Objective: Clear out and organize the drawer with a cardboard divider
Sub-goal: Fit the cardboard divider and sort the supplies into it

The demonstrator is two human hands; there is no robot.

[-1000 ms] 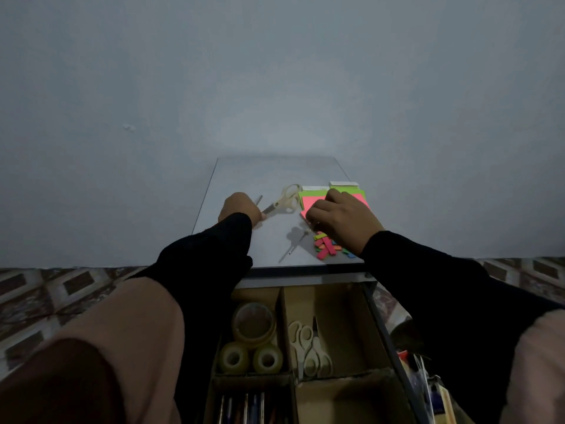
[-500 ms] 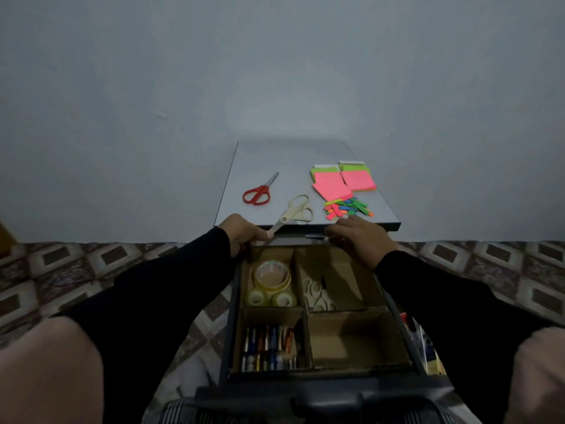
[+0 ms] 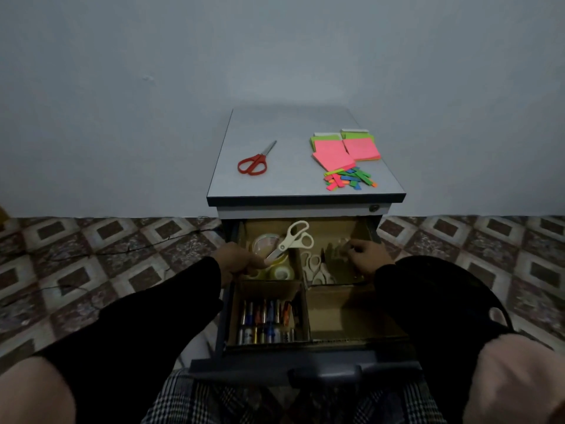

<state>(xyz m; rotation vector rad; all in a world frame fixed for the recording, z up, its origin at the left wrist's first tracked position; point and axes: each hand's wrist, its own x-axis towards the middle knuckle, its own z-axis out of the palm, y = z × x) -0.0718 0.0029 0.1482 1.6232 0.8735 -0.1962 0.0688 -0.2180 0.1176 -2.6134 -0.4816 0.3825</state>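
Three compartments of our drawer (image 3: 301, 367) already hold tape, scissors and batteries, while our left hand (image 3: 241, 263) pinches white scissors (image 3: 292, 240) by the blades over the tape, our right hand (image 3: 365, 255) curls around something unclear in the far-right compartment, and red scissors (image 3: 255, 162) and sticky notes (image 3: 344, 149) wait on the cabinet top above the drawer.

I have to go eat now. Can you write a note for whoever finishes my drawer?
Left hand: holds the cream scissors by the blades, over the tape rolls.
Right hand: in the back right compartment beside other scissors; whether it holds anything is unclear.
Done: tape back left, batteries front left, divider in.
Left: drop the cream scissors in, then bring down the red scissors, sticky notes and colored tabs from the cabinet top. Front right is empty.
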